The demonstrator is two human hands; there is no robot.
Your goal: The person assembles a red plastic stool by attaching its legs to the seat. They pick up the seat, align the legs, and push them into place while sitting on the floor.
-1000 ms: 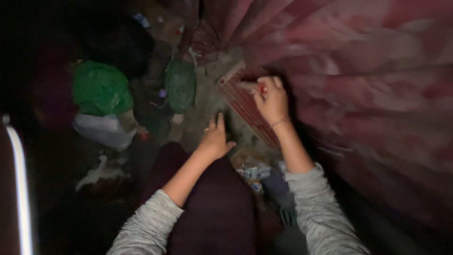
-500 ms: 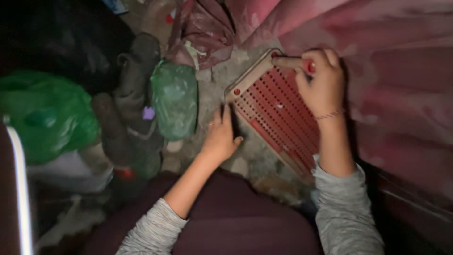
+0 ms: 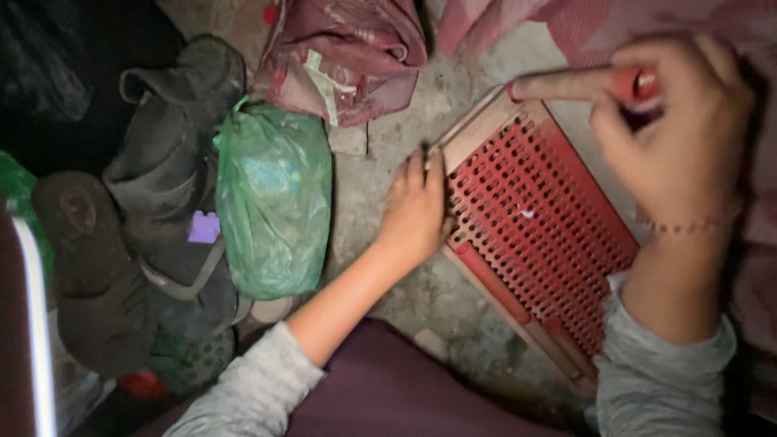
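Note:
A red perforated rack (image 3: 534, 235) with many small holes lies flat on the dusty concrete floor. My left hand (image 3: 417, 206) rests palm-down beside it, fingers touching its left corner. My right hand (image 3: 684, 129) is closed around the rack's far top edge, a reddish bar. A thin bracelet circles my right wrist. Both forearms wear grey sleeves, and a dark maroon garment covers my lap at the bottom.
A green plastic bag (image 3: 271, 202) lies left of my left hand. Dark worn sandals (image 3: 154, 210) are piled further left, with a small purple block (image 3: 203, 228) among them. A maroon cloth bundle (image 3: 344, 53) sits at the top. Pink cloth (image 3: 647, 20) hangs at right.
The view has drawn much closer to the floor and rack. My right hand stays gripping the rack's top edge; my left hand has shifted against its left corner.

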